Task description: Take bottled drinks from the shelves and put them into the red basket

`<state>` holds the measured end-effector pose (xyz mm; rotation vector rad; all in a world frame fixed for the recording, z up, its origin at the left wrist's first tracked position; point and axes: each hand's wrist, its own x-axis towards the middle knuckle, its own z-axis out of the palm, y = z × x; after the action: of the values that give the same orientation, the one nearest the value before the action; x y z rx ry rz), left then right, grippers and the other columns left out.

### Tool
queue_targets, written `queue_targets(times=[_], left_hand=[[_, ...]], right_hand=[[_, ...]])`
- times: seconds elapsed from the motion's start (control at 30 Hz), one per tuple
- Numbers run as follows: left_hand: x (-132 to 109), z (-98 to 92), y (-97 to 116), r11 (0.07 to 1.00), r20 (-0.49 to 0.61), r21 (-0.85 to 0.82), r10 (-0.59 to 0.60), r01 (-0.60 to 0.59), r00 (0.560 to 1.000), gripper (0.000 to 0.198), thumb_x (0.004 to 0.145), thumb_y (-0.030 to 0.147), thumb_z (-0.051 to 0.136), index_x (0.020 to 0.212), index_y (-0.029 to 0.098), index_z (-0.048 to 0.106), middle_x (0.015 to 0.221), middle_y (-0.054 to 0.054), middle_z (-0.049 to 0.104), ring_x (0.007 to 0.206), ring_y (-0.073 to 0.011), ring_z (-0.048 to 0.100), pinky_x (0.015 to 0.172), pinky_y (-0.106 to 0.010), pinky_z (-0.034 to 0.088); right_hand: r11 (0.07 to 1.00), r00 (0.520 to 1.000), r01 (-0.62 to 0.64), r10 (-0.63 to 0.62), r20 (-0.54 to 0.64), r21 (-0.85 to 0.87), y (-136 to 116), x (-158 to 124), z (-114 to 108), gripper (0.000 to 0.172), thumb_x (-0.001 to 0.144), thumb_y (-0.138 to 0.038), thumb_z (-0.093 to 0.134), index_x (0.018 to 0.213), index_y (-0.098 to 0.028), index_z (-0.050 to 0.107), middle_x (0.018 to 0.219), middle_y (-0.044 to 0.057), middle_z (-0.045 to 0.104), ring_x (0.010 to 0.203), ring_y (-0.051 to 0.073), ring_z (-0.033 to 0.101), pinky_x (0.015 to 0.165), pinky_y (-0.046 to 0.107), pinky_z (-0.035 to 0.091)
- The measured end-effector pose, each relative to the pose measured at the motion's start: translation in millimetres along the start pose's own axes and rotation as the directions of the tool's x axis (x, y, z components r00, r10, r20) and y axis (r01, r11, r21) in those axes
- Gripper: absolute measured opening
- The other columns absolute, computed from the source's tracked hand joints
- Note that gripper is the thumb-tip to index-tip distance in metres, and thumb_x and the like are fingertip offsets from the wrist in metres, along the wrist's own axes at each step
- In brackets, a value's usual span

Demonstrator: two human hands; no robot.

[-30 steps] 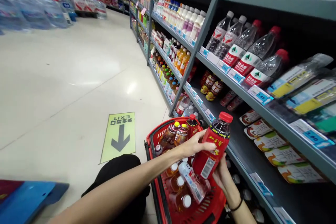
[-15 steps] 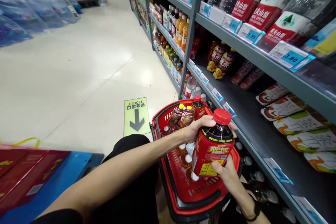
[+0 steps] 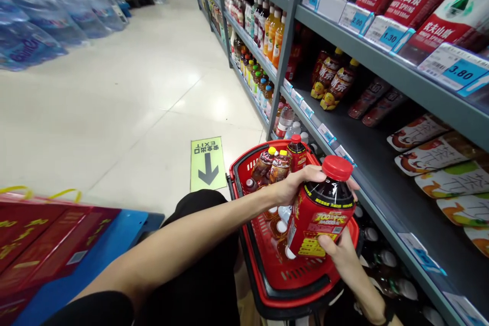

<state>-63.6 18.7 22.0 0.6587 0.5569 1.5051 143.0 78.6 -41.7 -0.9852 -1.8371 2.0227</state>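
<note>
A big bottle of dark drink (image 3: 324, 214), with a red cap and a red label, is held upright between both my hands over the basket. My left hand (image 3: 301, 183) wraps round its neck from behind, fingertips showing at the far side. Lower down, my right hand (image 3: 344, 254) grips the right side, its thumb across the yellow part of the label. Beneath is a red shopping basket (image 3: 282, 280) with black handles. In it lie two yellow-capped bottles (image 3: 279, 167), a red-capped bottle (image 3: 296, 153) and several white-capped bottles, partly hidden by my left arm.
Metal shelves (image 3: 382, 132) with drinks run along the right, close to the basket. A green exit sign (image 3: 208, 164) is stuck on the floor (image 3: 145, 112). Red boxes (image 3: 49, 249) lie on a blue pallet (image 3: 95, 270) at left. Packs of water bottles (image 3: 57, 15) stand further back.
The view has shifted slightly, so the basket, bottle and hands appear a little further right. Both hands keep the same hold on the bottle.
</note>
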Motion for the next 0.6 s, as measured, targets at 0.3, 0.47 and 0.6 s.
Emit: queue_targets(times=[0.3, 0.47, 0.6], left_hand=[[-7, -3.0, 3, 0.999, 0.017, 0.014, 0.044, -0.044, 0.999, 0.066, 0.072, 0.058, 0.069, 0.117, 0.011, 0.076, 0.110, -0.017, 0.080, 0.108, -0.0357, 0.073, 0.094, -0.042, 0.056], [-4, 5.5, 8, 0.999, -0.060, -0.004, 0.049, -0.049, 0.997, 0.058, 0.077, 0.056, 0.071, 0.115, 0.012, 0.076, 0.113, -0.014, 0.079, 0.107, -0.0299, 0.073, 0.103, -0.041, 0.051], [4, 1.4, 5, 0.996, -0.443, -0.087, -0.030, -0.010, 0.896, 0.056, 0.079, 0.055, 0.077, 0.119, 0.016, 0.073, 0.102, -0.009, 0.081, 0.091, -0.0234, 0.073, 0.098, -0.041, 0.053]], right_hand=[[0.999, 0.995, -0.033, 0.036, 0.095, -0.029, 8, -1, -3, 0.057, 0.069, -0.057, 0.087, 0.114, -0.027, 0.072, 0.114, 0.011, 0.080, 0.104, 0.035, 0.076, 0.094, 0.048, 0.063], [0.990, 0.995, -0.081, 0.087, -0.046, 0.119, 16, 0, 4, 0.055, 0.082, -0.065, 0.075, 0.121, -0.027, 0.070, 0.122, 0.010, 0.077, 0.113, 0.035, 0.073, 0.094, 0.048, 0.062], [0.971, 0.997, 0.007, 0.011, -0.076, 0.239, 8, 15, 10, 0.067, 0.093, -0.069, 0.059, 0.148, -0.030, 0.055, 0.147, 0.006, 0.065, 0.133, 0.031, 0.063, 0.106, 0.047, 0.056]])
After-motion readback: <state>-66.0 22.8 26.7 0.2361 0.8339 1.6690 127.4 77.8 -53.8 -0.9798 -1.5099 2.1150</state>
